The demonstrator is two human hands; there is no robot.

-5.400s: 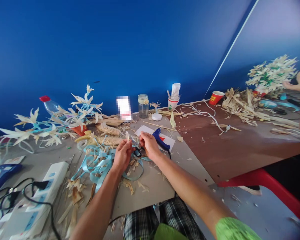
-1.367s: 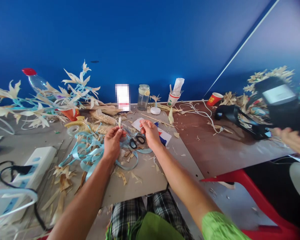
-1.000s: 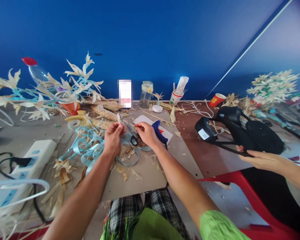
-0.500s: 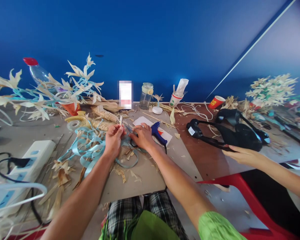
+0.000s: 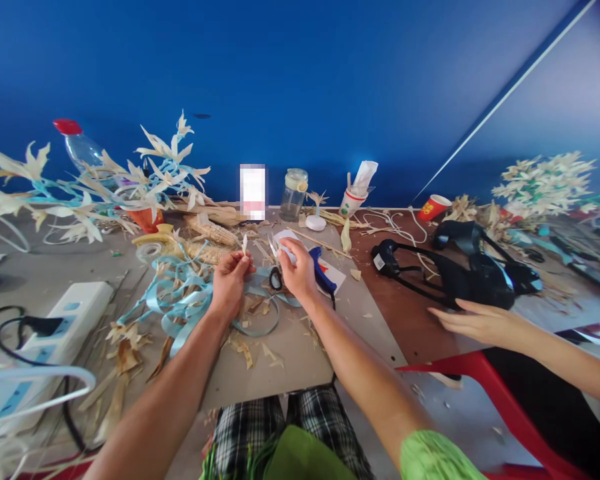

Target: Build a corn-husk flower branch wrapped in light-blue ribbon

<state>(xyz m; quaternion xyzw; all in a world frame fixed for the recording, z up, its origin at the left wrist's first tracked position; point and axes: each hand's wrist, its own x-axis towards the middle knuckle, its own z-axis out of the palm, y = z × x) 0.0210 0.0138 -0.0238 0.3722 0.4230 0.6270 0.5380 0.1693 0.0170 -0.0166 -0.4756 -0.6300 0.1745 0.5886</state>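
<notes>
My left hand is closed, pinching a small pale husk petal upright between thumb and fingers. My right hand is closed on black-handled scissors, their blades raised and pointing up toward the petal. Both hands hover over a grey board strewn with husk scraps and a tangle of light blue ribbon. A blue glue gun lies just right of my right hand on a white card.
A white power strip with black cables lies at left. Husk flower branches, corn cobs, a jar and paper cups stand at the back. Another person's hand rests by a black strapped headset at right.
My right hand has picked the scissors up from the board and lifted them toward the petal. The other person set the black headset on the table and drew the hand back.
</notes>
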